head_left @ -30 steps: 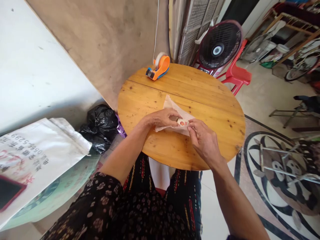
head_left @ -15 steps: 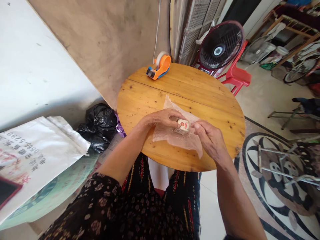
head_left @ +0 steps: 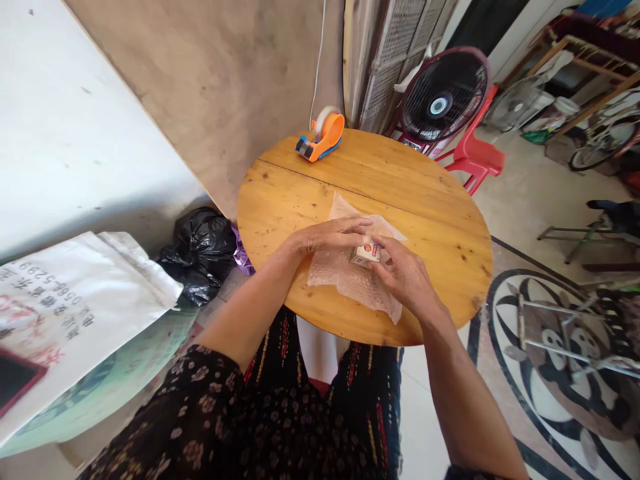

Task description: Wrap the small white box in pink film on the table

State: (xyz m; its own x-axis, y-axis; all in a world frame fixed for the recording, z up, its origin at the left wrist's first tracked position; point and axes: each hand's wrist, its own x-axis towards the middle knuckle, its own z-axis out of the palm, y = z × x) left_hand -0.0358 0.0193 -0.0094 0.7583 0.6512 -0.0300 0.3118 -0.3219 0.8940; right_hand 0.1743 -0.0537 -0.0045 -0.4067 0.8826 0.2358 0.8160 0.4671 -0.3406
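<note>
A small cream-coloured box (head_left: pixel 368 252) with red print sits on a sheet of bubble wrap (head_left: pixel 340 272), which lies spread on the round wooden table. From the right, my right hand (head_left: pixel 406 275) grips the box, its thumb at the near side and its fingers at the far side. My left hand (head_left: pixel 335 235) reaches in from the left with fingers stretched out, touching the far left part of the box. Its fingertips partly cover the box's top.
An orange tape dispenser (head_left: pixel 324 135) stands at the table's (head_left: pixel 280 200) far left edge. Beyond are a fan (head_left: pixel 440 105) and a red chair (head_left: pixel 477 157). To the left lie a black plastic bag (head_left: pixel 203 243) and a white printed sack (head_left: pixel 95 287).
My right hand has left the wrap's right side and closed on the box. My left hand's fingers have straightened out over the box's far left part. The view has shifted slightly.
</note>
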